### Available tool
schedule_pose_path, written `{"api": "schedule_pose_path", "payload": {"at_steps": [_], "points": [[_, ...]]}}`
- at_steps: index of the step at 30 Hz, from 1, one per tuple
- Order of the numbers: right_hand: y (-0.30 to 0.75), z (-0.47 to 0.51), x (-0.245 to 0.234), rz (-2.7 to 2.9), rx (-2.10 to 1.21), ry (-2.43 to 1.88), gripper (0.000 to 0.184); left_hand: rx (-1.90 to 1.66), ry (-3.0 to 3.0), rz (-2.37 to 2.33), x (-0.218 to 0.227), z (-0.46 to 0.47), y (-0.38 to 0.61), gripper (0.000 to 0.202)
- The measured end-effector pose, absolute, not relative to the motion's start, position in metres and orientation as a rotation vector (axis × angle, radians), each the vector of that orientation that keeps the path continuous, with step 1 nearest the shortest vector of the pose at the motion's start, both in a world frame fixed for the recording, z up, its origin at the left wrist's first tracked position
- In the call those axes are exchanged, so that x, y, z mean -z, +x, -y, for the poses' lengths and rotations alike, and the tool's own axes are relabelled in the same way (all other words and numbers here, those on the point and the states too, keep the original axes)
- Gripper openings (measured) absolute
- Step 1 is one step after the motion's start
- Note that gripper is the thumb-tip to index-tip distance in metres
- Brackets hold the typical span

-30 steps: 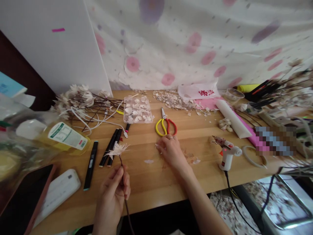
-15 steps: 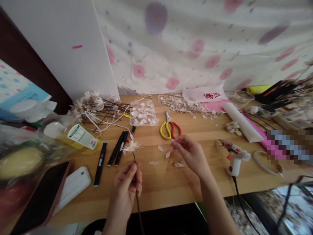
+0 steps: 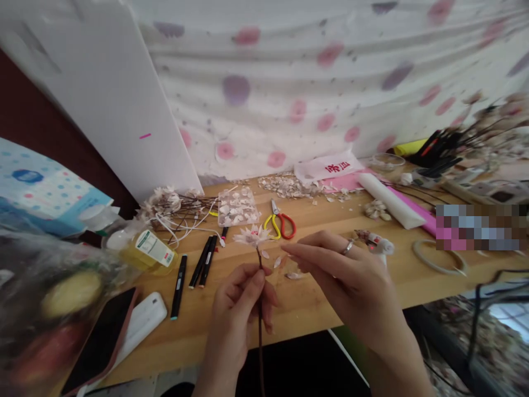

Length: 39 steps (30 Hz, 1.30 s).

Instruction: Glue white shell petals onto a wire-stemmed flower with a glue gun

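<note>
The right hand had risen from beside the scissors to their near right, its straight fingers' grip impossible to tell, so both hands seemed turned to the flower at the scissors' near left, its stem pinched in the left hand.

Narrow gap between flower and right hand; loose petals on table below. Scissors block way ahead, tray left of them. Bare wood between left hand and markers. Glue gun obstructs just beyond right hand
</note>
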State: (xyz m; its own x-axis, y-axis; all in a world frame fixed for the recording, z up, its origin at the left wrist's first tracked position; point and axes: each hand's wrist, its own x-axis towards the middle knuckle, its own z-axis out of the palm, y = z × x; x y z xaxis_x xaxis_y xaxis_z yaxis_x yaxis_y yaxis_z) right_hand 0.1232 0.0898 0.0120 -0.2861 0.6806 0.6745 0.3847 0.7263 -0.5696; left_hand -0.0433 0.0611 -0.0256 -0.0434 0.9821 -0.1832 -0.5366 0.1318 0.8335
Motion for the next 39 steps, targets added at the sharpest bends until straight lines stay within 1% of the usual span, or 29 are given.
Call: {"api": "schedule_pose_path", "payload": {"at_steps": [1,5,6,14,17,21,26,34,39], "points": [[0.126,-0.086,-0.015,1.930,-0.323,-0.839,0.025,-1.359,0.640,-0.923,0.022,-0.057,-0.041,0.025],[0.134,-0.072,-0.021,1.949,-0.142,-0.947,0.007,-1.315,0.682,-0.899,0.012,-0.044,-0.032,0.027],[0.136,-0.069,-0.022,1.956,-0.112,-0.955,0.006,-1.310,0.693,-0.893,0.010,-0.042,-0.030,0.027],[0.147,-0.051,-0.037,2.049,-0.088,-0.952,0.021,-1.278,0.781,-0.855,0.001,-0.027,-0.018,0.025],[0.147,-0.048,-0.040,2.024,-0.057,-0.973,0.020,-1.276,0.777,-0.852,-0.002,-0.023,-0.015,0.024],[0.147,-0.046,-0.042,1.991,0.061,-1.056,0.010,-1.259,0.772,-0.835,-0.004,-0.021,-0.013,0.025],[0.150,-0.042,-0.043,1.981,0.168,-1.126,0.018,-1.248,0.781,-0.838,-0.005,-0.020,-0.011,0.025],[0.151,-0.042,-0.049,1.964,0.229,-1.099,0.019,-1.229,0.802,-0.852,-0.005,-0.019,-0.009,0.027],[0.150,-0.041,-0.049,1.982,0.192,-1.129,0.018,-1.227,0.791,-0.840,-0.005,-0.020,-0.007,0.027]]}}
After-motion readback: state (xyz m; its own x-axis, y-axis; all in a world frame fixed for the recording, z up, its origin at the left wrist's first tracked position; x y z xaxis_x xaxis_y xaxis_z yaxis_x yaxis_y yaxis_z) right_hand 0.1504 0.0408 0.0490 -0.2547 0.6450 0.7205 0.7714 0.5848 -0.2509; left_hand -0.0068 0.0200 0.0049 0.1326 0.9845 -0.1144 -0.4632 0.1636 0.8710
